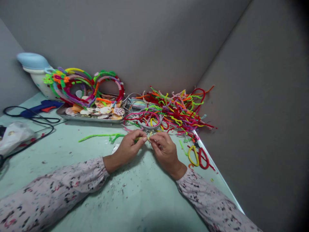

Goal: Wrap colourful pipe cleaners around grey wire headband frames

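Observation:
My left hand [130,146] and my right hand [163,149] meet at the middle of the pale green table [101,193], fingers pinched together. Between the fingertips sits a short piece of yellow-green pipe cleaner [142,139]. A long green pipe cleaner [101,136] lies on the table just left of my left hand; whether it joins the held piece I cannot tell. Just beyond my hands lie several thin wire hoops [147,117], some wrapped in colour.
A heap of coloured pipe cleaners [177,108] fills the back right corner. A metal tray [72,116] of seashells holds finished wrapped hoops [82,85]. A blue glue gun [41,106] with black cord lies far left. Yellow and red scissors [198,157] lie by my right hand.

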Action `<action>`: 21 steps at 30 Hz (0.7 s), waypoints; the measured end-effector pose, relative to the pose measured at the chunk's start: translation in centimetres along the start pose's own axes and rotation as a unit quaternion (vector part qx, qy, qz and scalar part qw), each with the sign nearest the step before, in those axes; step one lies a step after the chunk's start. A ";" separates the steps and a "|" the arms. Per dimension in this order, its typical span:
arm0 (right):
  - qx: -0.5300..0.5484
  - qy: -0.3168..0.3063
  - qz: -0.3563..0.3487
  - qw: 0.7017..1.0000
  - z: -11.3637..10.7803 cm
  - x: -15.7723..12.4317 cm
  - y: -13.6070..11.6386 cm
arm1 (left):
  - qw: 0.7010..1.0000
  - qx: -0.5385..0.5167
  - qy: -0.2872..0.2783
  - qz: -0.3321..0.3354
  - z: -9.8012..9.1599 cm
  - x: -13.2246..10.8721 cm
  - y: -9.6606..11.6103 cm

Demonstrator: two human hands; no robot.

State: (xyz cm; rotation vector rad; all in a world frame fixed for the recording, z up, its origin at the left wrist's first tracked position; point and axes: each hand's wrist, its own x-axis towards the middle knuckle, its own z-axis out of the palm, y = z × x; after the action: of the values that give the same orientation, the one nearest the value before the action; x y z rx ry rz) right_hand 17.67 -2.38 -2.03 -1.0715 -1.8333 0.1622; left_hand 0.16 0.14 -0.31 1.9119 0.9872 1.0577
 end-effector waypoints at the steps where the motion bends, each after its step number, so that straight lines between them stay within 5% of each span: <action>1: -0.001 0.001 -0.002 1.000 0.0 0.0 0.0 | 1.000 0.000 0.002 0.001 0.0 0.0 0.0; 21: -0.017 -0.053 0.024 0.998 0.0 0.3 -0.6 | 0.999 0.036 0.002 0.009 0.0 0.0 -0.2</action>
State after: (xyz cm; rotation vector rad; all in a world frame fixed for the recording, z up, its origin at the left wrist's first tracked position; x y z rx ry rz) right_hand 17.27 -2.51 -1.50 -1.1513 -1.9119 0.2212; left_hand 0.15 0.19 -0.46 1.9799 1.0251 1.0495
